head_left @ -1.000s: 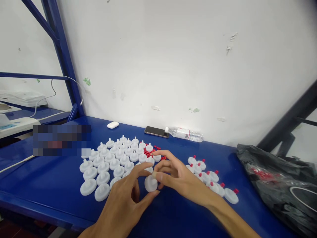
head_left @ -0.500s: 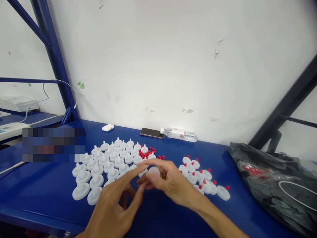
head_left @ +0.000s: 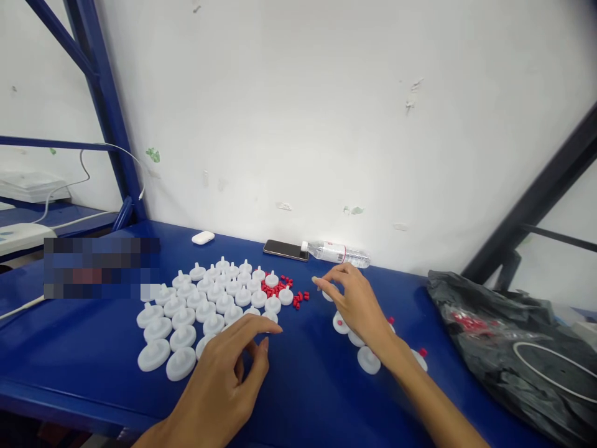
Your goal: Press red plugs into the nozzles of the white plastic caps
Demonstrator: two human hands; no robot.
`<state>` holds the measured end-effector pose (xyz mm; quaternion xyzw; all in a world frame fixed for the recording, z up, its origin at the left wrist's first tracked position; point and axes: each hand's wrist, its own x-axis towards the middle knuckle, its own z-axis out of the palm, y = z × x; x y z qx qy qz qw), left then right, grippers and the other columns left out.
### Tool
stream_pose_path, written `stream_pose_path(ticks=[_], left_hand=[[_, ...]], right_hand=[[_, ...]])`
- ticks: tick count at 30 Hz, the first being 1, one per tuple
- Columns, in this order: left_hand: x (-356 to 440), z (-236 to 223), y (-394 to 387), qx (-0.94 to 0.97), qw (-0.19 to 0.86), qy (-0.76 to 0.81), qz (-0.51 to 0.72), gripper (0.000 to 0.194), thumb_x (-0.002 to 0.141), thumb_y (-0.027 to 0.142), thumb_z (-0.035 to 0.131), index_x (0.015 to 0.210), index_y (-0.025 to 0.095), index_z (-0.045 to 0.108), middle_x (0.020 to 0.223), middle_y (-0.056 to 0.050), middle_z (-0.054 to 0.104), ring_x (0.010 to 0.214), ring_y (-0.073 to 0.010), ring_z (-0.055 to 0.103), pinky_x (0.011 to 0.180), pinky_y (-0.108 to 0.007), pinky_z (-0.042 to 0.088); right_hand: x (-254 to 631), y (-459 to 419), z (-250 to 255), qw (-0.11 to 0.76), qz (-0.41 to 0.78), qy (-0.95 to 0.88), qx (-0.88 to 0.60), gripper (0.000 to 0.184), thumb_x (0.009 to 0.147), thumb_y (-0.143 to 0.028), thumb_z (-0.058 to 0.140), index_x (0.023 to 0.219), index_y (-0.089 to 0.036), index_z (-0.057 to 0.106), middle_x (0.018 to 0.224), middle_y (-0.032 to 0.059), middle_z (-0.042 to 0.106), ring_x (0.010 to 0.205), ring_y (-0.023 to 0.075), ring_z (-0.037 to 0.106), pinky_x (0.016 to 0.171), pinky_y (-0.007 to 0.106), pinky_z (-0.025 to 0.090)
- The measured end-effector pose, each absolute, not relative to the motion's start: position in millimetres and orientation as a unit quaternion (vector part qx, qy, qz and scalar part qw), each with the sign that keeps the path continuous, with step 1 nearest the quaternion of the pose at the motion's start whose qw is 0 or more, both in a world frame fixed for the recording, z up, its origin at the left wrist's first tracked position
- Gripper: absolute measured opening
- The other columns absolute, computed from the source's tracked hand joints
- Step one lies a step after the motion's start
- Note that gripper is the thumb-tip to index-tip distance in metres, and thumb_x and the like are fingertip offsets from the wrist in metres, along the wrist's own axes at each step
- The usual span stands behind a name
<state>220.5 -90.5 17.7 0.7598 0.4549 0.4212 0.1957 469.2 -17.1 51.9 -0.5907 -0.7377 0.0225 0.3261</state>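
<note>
My left hand (head_left: 228, 373) hovers at the front of the table, its thumb and index finger apart with nothing between them. Just beyond it lies a large group of white plastic discs (head_left: 183, 337), each with a short upright stem. My right hand (head_left: 352, 295) is stretched over a smaller group on the right, index finger and thumb extended with nothing visible between the tips. Under those fingers lies a partly hidden white disc (head_left: 328, 296). Another disc (head_left: 369, 360) sits below the wrist. Some discs in this group carry red caps (head_left: 422, 353); my hand and forearm hide others.
Small loose red caps (head_left: 278, 288) lie at the large group's right edge. Along the wall are a white case (head_left: 203, 238), a phone (head_left: 284, 249) and a water bottle (head_left: 336, 252). A black plastic bag (head_left: 494, 354) covers the right side. Blue posts (head_left: 105, 99) frame the left.
My hands have separated. The right hand moved right and away to the capped discs, and the disc between my hands has left them. My left hand stays near its place, thumb and index finger apart.
</note>
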Motion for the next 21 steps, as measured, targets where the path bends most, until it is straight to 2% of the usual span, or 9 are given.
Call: stream_pose_path(ticks=[2,4,7,9,13,14,16,19,21], left_hand=[[220.8,17.4,-90.0,0.762,0.214,0.45,0.413,0.021,0.101,0.029,0.047,0.113,0.031,0.063,0.088,0.005,0.069,0.054,-0.0095,0.056,0.049,-0.021,0.045],[221.4,17.7,-90.0,0.763,0.229,0.45,0.404,0.021,0.101,0.029,0.045,0.113,0.031,0.064,0.093,0.004,0.069,0.057,-0.0098,0.058,0.05,-0.022,0.045],[222.6,19.4,-90.6,0.762,0.239,0.456,0.394,0.022,0.101,0.028,0.044,0.11,0.029,0.064,0.093,0.003,0.069,0.061,-0.0105,0.06,0.053,-0.023,0.046],[223.5,21.0,-90.7,0.762,0.238,0.453,0.396,0.021,0.1,0.028,0.044,0.108,0.028,0.064,0.092,0.003,0.068,0.062,-0.0108,0.06,0.052,-0.023,0.045],[224.6,23.0,-90.5,0.762,0.237,0.445,0.407,0.02,0.099,0.026,0.046,0.105,0.027,0.064,0.088,0.003,0.067,0.06,-0.0104,0.059,0.049,-0.022,0.042],[224.7,23.0,-90.5,0.762,0.237,0.445,0.407,0.02,0.099,0.026,0.046,0.104,0.027,0.065,0.086,0.003,0.067,0.06,-0.0103,0.058,0.048,-0.022,0.042],[224.7,22.6,-90.9,0.762,0.236,0.445,0.408,0.021,0.099,0.025,0.045,0.104,0.027,0.065,0.086,0.004,0.067,0.059,-0.01,0.058,0.049,-0.022,0.042],[224.4,21.3,-91.9,0.76,0.233,0.45,0.407,0.021,0.1,0.025,0.046,0.106,0.028,0.066,0.089,0.003,0.067,0.06,-0.0096,0.058,0.049,-0.022,0.043],[224.4,20.6,-92.5,0.753,0.229,0.457,0.414,0.022,0.1,0.027,0.047,0.112,0.028,0.066,0.092,0.002,0.068,0.06,-0.0091,0.06,0.05,-0.021,0.045]], right_hand=[[473.2,-16.2,50.2,0.274,0.002,-0.75,-0.602,0.033,0.104,-0.042,0.054,0.09,-0.023,0.078,0.095,0.0071,0.073,0.092,0.0264,0.068,0.08,0.038,0.051],[474.6,-16.1,49.2,0.25,-0.015,-0.753,-0.608,0.03,0.105,-0.033,0.053,0.093,-0.02,0.078,0.095,0.0096,0.074,0.092,0.0296,0.068,0.08,0.041,0.05],[468.8,-18.0,48.3,0.247,-0.041,-0.758,-0.602,0.026,0.105,-0.026,0.052,0.11,-0.018,0.076,0.115,0.0134,0.073,0.108,0.0333,0.066,0.091,0.047,0.049],[460.3,-20.8,47.2,0.239,-0.063,-0.793,-0.556,0.031,0.108,-0.027,0.046,0.127,-0.022,0.071,0.131,0.0118,0.07,0.122,0.0318,0.062,0.103,0.05,0.046],[444.4,-25.8,41.7,0.169,-0.085,-0.881,-0.433,0.046,0.109,-0.019,0.038,0.153,-0.024,0.05,0.157,0.0086,0.053,0.148,0.0312,0.043,0.119,0.058,0.033],[442.5,-25.8,39.9,0.156,-0.081,-0.892,-0.417,0.047,0.108,-0.015,0.038,0.153,-0.023,0.049,0.157,0.0086,0.053,0.149,0.0311,0.042,0.119,0.059,0.033],[441.5,-24.1,36.6,0.161,-0.068,-0.899,-0.402,0.045,0.107,-0.011,0.04,0.146,-0.022,0.056,0.149,0.009,0.061,0.145,0.0297,0.048,0.118,0.058,0.035],[443.1,-21.3,35.7,0.236,-0.044,-0.886,-0.396,0.029,0.105,-0.013,0.051,0.123,-0.023,0.072,0.122,0.0065,0.077,0.121,0.0253,0.067,0.115,0.053,0.036],[442.9,-23.2,39.8,0.296,-0.015,-0.868,-0.398,0.021,0.102,-0.014,0.059,0.11,-0.024,0.076,0.109,0.0035,0.08,0.106,0.0227,0.072,0.111,0.05,0.038]])
